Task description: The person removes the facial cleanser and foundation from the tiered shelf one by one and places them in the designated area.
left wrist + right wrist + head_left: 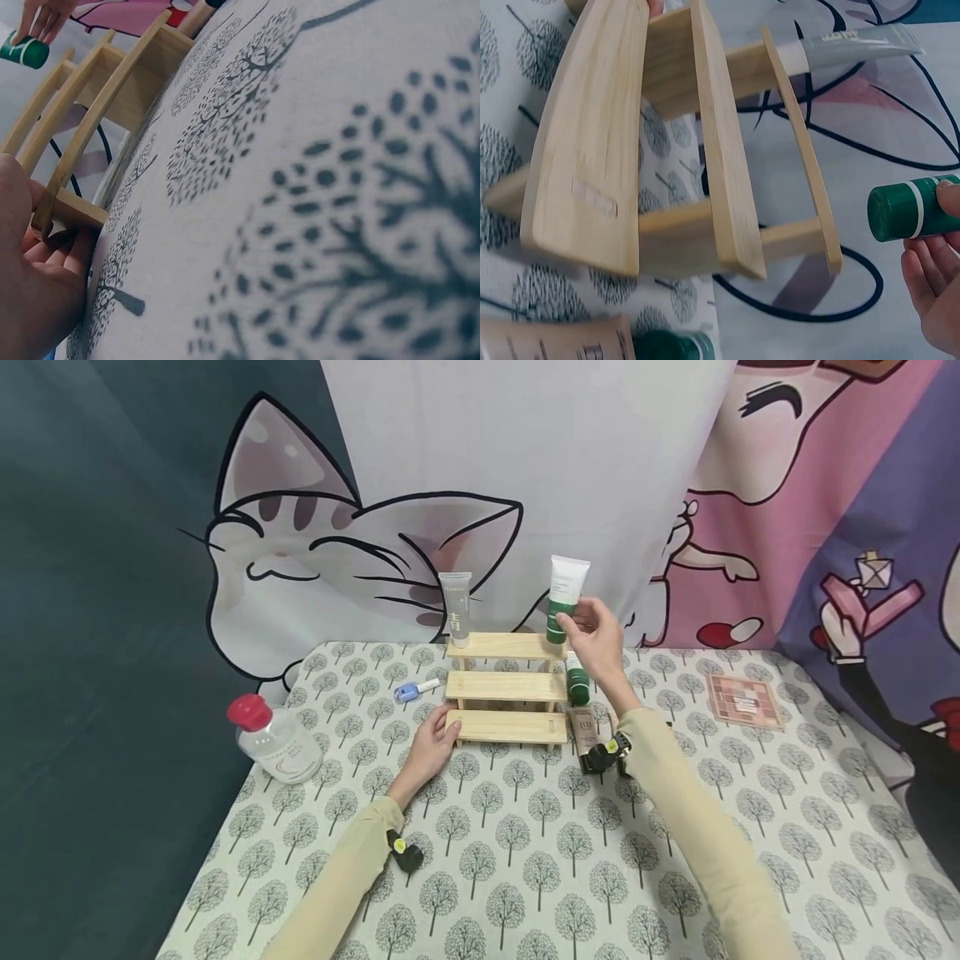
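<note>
A three-step wooden display rack (506,686) stands on the cloth-covered table. At the left end of its lowest step, my left hand (432,745) grips the wood, thumb on top and fingers beneath in the left wrist view. My right hand (598,639) holds a white and green squeeze tube (567,583), cap down, by the top step's right end. In the right wrist view a gap shows between its green cap (891,214) and the rack. A grey squeeze tube (455,607) stands cap down on the top step's left end.
Right of the rack lie another green and white tube (577,683) and a beige BB tube (583,728). A blue nail polish bottle (407,693) lies to the left, near a clear red-capped bottle (288,750). An eyeshadow palette (745,702) is farther right; a printed curtain (525,443) hangs behind.
</note>
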### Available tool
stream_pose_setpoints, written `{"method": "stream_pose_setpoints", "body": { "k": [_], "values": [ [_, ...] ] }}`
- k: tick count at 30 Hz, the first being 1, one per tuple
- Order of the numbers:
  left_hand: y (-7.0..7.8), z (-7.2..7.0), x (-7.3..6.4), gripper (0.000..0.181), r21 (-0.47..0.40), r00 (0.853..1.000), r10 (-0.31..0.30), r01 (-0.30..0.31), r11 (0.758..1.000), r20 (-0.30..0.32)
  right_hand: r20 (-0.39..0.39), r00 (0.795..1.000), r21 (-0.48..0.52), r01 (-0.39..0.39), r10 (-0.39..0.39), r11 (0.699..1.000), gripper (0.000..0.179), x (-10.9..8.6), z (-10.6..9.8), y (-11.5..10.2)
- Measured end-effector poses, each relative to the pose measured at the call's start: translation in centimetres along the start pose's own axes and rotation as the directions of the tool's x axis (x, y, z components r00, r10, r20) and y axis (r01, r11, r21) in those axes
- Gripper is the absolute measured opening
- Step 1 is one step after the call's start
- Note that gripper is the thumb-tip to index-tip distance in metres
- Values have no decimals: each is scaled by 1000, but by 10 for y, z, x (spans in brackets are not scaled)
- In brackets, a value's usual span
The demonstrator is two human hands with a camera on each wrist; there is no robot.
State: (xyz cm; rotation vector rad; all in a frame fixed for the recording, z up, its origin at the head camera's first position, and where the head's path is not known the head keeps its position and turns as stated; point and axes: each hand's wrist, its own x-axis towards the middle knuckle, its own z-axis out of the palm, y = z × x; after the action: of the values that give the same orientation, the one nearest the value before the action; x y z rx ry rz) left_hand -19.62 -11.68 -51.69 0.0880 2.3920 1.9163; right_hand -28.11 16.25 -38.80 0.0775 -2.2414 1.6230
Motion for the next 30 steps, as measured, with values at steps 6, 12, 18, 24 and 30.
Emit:
{"method": "stream_pose_setpoints", "body": {
  "k": [6, 12, 18, 24, 30],
  "values": [
    [1, -1, 0, 48, -7, 1000, 7, -7, 1000, -3, -14, 1000, -40, -10, 9, 999, 36, 2, -17, 7],
    [1, -1, -1, 48, -26, 1000, 8, -8, 1000, 9, -29, 998, -113, -57, 55, 992, 39, -1, -32, 19],
    [-1, 0, -1, 48, -29, 1000, 6, -6, 1000, 13, -43, 995, -158, -91, 85, 983, 41, -4, -44, 36],
    [0, 0, -1, 48, -25, 1000, 2, -2, 1000, 14, -33, 990, -177, -140, 136, 974, 45, -9, -54, 49],
    [-1, 0, -1, 46, -27, 1000, 11, -11, 1000, 3, -30, 984, -208, -176, 174, 962, 48, -11, -62, 66]
  ]
}}
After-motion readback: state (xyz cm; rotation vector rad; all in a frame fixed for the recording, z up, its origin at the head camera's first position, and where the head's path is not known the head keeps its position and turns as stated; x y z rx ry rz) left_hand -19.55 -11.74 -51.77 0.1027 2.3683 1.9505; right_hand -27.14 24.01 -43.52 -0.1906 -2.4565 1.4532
